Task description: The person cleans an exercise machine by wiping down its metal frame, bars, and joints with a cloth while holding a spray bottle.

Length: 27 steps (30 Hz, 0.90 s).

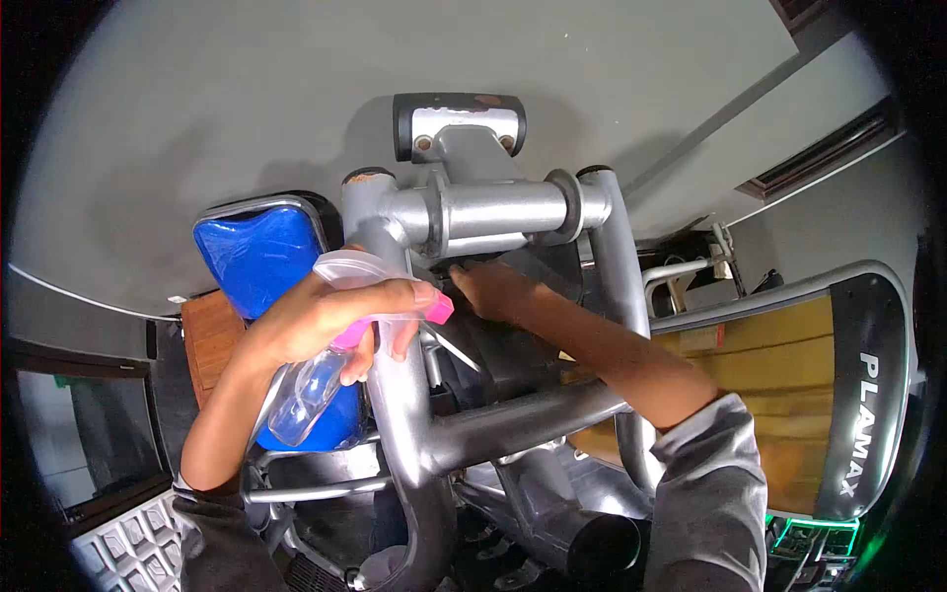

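My left hand (330,311) is wrapped round a clear spray bottle (311,395) with a pink and whitish trigger head. The bottle tilts, its pink nozzle pointing right across a silver upright of a gym machine (400,395). Between the two uprights, below the thick silver crossbar (503,209), my right hand (488,291) reaches in against a black part (513,350) of the machine. Its fingers look curled, and whatever they hold, if anything, is hidden against the dark surface.
A blue padded seat (261,252) stands to the left, beside a brown wooden piece (209,340). At the right is a large panel marked PLAMAX (853,414). A lower silver bar (533,419) joins the uprights. A grey wall (247,109) rises behind.
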### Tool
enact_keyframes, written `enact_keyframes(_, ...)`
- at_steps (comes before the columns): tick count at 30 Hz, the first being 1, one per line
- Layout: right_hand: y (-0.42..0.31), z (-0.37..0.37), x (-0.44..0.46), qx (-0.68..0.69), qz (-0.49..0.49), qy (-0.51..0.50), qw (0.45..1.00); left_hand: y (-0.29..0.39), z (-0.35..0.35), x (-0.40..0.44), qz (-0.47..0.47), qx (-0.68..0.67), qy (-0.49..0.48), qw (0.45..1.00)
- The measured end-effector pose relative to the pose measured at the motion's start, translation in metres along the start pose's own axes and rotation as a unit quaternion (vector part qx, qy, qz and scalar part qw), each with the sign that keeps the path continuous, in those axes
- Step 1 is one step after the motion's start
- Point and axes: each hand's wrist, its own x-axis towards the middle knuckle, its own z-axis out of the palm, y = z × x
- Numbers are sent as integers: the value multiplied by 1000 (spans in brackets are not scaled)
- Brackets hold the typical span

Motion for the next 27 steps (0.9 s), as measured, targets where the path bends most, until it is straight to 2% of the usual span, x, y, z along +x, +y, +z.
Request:
enact_keyframes(3, 15, 25, 31, -32, 11, -2, 999, 0, 2, 0, -3, 6, 14, 1000)
enact_keyframes(5, 33, 51, 51, -66, 1, 73, 995, -1, 0, 0, -3, -13, 20, 1000)
enact_keyframes(6, 38, 56, 53, -65, 2, 77, 995, -2, -2, 1, 22, -8, 7, 1000)
enact_keyframes(8, 30, 51, 47, 29, 7, 148, 988, -2, -5, 2, 22, -9, -6, 1000)
enact_keyframes(9, 26, 48, 43, 31, 6, 151, 988, -3, -7, 2, 22, -14, -19, 999)
enact_keyframes(11, 15, 34, 31, -49, 39, 82, 995, -3, -9, 0, 17, -11, -19, 1000)
enact_keyframes(13, -3, 2, 5, -93, 21, 59, 994, -4, -9, 1, 14, -12, -21, 1000)
enact_keyframes(15, -30, -45, -37, -4, 1, -109, 994, -6, -9, 1, 25, -32, -26, 999)
enact_keyframes(17, -41, -60, -77, 33, -15, -88, 995, -9, -10, 1, 16, -33, -11, 999)
enact_keyframes(19, -51, -88, -112, 96, -5, -168, 981, -9, -10, 1, 52, -33, -26, 998)
enact_keyframes(23, -52, -89, -128, 115, -12, -148, 982, -14, -11, 2, 65, -22, -23, 997)
enact_keyframes(25, -46, -81, -107, 69, -20, -120, 990, -13, -10, 2, 65, -20, -24, 997)
enact_keyframes(27, -27, -50, -75, 1, -46, -36, 998, -11, -10, 1, 63, -16, -21, 998)
